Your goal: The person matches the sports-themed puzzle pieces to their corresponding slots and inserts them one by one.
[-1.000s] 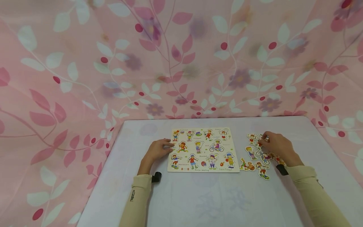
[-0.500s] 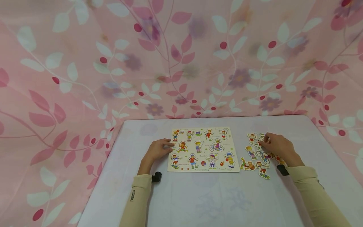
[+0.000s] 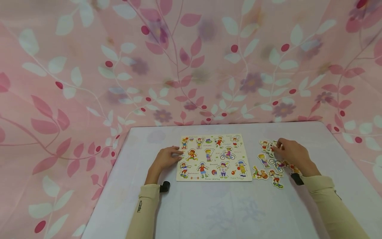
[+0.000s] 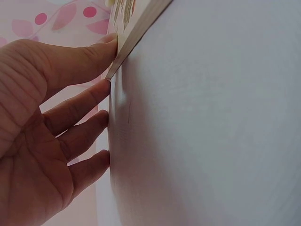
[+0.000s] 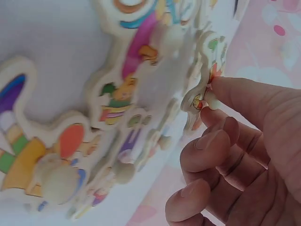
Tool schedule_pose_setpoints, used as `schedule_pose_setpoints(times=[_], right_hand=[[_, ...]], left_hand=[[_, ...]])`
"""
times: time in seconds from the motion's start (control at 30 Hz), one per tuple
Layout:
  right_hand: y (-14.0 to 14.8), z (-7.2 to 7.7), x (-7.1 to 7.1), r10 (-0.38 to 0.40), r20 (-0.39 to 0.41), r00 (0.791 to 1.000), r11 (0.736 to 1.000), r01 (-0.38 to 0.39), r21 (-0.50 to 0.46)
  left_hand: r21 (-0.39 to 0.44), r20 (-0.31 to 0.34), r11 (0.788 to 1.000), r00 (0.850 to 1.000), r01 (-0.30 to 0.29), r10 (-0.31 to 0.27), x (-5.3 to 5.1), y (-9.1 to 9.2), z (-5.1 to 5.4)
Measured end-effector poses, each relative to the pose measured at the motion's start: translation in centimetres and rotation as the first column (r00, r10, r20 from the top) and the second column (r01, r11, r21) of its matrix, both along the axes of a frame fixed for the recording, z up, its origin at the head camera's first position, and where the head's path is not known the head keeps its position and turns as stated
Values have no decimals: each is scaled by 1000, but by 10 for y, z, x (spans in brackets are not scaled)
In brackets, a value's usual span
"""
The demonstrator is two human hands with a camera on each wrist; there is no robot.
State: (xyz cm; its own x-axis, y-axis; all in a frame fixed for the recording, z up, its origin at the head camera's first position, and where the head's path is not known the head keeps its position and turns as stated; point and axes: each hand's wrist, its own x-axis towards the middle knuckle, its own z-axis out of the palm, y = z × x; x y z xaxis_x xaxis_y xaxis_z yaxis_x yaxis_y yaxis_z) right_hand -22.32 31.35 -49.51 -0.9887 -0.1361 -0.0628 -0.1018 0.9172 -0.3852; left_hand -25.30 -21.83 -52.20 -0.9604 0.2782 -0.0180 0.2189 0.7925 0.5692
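Observation:
The left hand (image 3: 167, 158) rests at the left edge of a cream puzzle board (image 3: 185, 178) printed with sports figures. In the left wrist view its thumb and index finger (image 4: 80, 106) touch the edge of the board (image 4: 141, 26), with the other fingers extended against the tabletop. Over the loose pieces at the right, the right hand (image 3: 293, 155) pinches a wooden piece. The right wrist view shows thumb and index finger at the knob of this piece (image 5: 207, 70), which is tilted; the other fingers of that hand (image 5: 249, 155) are curled.
Several knobbed figure pieces lie close together right of the board, among them a golfer (image 3: 264, 160), a cyclist (image 3: 279, 166) and a skateboarder (image 3: 276, 179). The white-covered table (image 3: 221, 212) ends at a pink floral curtain (image 3: 191, 66) behind.
The right hand has shifted slightly, and the piece at its fingertips has moved a little among the others. The left hand stays at the board's edge.

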Motion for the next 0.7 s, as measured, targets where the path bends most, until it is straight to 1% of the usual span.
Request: schedule_pose_setpoints(times=[0.13, 0.27, 0.4, 0.53, 0.7], right_hand=[[-9, 7, 1, 5, -33, 999, 1000, -5, 12], [-20, 17, 0, 8, -39, 999, 1000, -7, 23], [-34, 26, -1, 12, -41, 999, 1000, -11, 25], [-47, 32, -2, 30, -59, 998, 999, -29, 19], [-61, 35, -3, 52, -88, 995, 999, -52, 11]], left_hand=[[11, 3, 1000, 1000, -2, 2, 0, 0, 1], [21, 7, 1000, 1000, 3, -3, 1, 0, 2], [11, 2, 1000, 1000, 11, -11, 1, 0, 2], [11, -3, 1000, 1000, 8, -8, 2, 0, 2], [14, -8, 1000, 1000, 13, -13, 1, -1, 1]])
